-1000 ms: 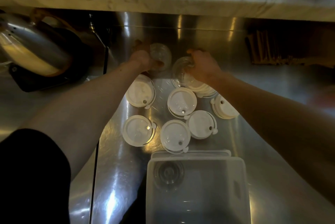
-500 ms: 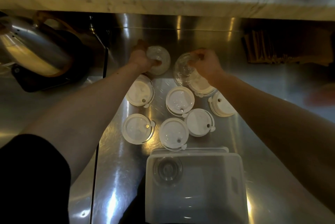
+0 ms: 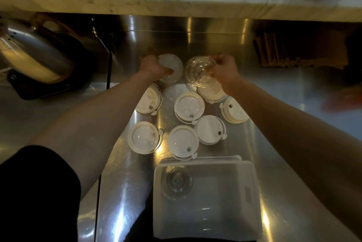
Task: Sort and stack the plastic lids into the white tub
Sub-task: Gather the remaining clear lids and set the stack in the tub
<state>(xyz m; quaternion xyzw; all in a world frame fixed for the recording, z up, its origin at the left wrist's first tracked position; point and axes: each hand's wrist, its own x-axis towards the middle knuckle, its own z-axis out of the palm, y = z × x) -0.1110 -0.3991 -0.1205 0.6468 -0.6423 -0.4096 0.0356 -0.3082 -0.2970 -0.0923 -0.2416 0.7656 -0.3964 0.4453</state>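
Left hand [image 3: 151,67]: grip curled round the near rim of a frosted lid [image 3: 172,67], round, domed, matt. Right hand [image 3: 225,71]: grip pinching the rim of a clear lid [image 3: 197,71], glossy, ringed with concentric ridges, tilted. The two lids are side by side, close together, at the far end of the steel table [image 3: 125,192], brushed metal streaked with reflections.

Nearer: seven white lids [image 3: 189,106] lie flat in a loose cluster. Each is an opaque disc with a raised rim, a small hole and a side tab; some touch or overlap.

Nearest: the white tub [image 3: 252,202], rectangular, translucent plastic walls, slot handle on its right side. A second clear lid [image 3: 177,182] lies in its far left corner.

Far left: a shiny metal pot [image 3: 33,53] on a dark base
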